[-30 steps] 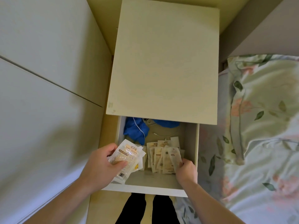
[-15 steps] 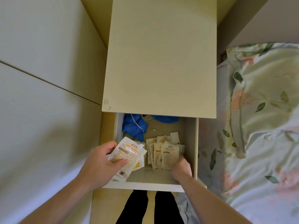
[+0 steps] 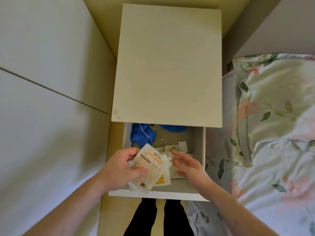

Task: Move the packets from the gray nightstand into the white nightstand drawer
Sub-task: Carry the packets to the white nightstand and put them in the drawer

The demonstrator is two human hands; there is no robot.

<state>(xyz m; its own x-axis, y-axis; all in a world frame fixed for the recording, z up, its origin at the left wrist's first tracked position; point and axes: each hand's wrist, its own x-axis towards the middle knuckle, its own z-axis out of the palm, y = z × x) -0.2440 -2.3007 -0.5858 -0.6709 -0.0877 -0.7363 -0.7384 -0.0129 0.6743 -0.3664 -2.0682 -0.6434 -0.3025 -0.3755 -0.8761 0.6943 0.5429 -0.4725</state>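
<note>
Packet stack (image 3: 150, 167) pinched in left hand (image 3: 119, 169), over near-left part of white nightstand drawer (image 3: 156, 195).

Long axis slanted, far-left to near-right across drawer. Just right of stack: right hand (image 3: 189, 166), fingers spread and relaxed, holding nothing, nearer of the two to loose packets (image 3: 173, 149) on drawer floor. Likely next: peel top packet off toward these. Farther back in drawer: blue cloth (image 3: 142, 134), white cable (image 3: 170, 138); neither in the way. Right of drawer: floral bedding (image 3: 272, 133).

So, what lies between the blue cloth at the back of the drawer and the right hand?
In the head view, a thin white cable on the drawer floor and loose packets lie between the blue cloth and the right hand.
</note>
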